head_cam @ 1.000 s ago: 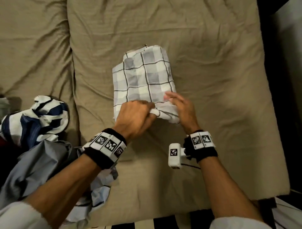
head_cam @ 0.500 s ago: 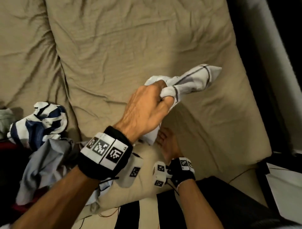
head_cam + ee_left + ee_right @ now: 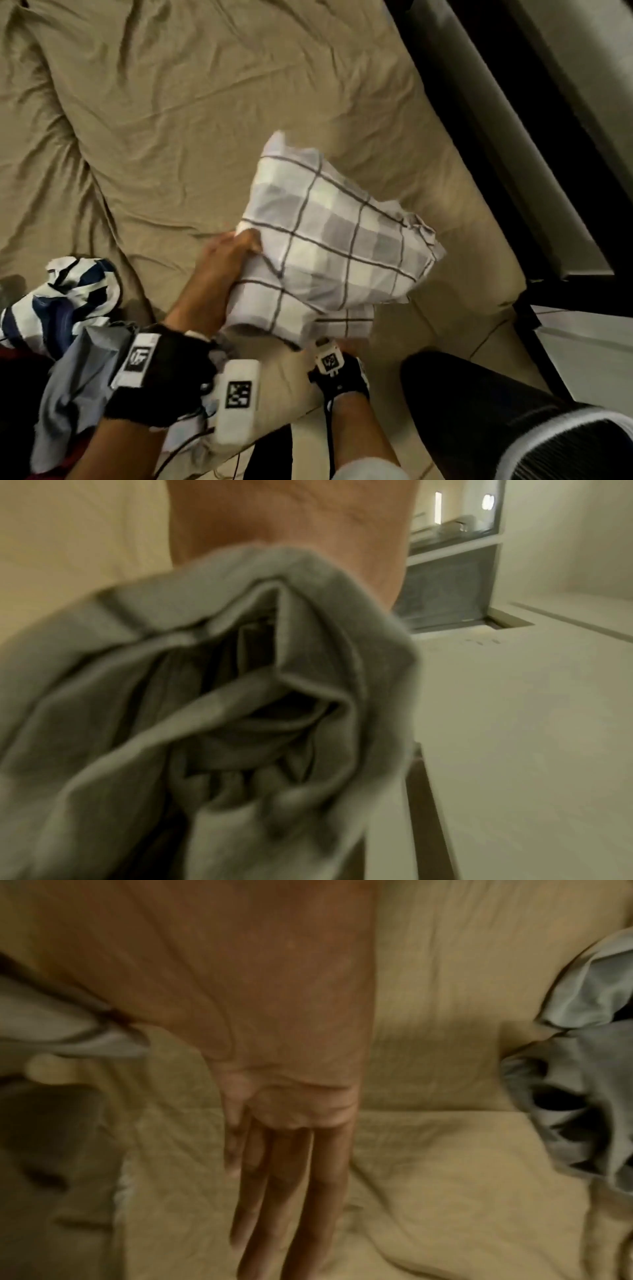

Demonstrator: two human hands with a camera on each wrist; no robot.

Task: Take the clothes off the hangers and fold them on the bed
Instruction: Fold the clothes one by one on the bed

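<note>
the left hand (image 3: 222, 270) has its fingers clenched on the left edge of the folded checked shirt (image 3: 329, 246), which sits lifted off the tan bed (image 3: 171, 120) at mid-frame in the head view and spreads up and to the right of the knuckles. the right hand (image 3: 274, 1096) is released, its fingers (image 3: 294, 1191) straight and together, reaching over the sheet at lower centre; in the head view it is mostly hidden under the shirt's lower edge. at lower left of the head view lie a striped navy-and-white garment (image 3: 58, 298) and a grey-blue garment (image 3: 75, 383), crumpled.
</note>
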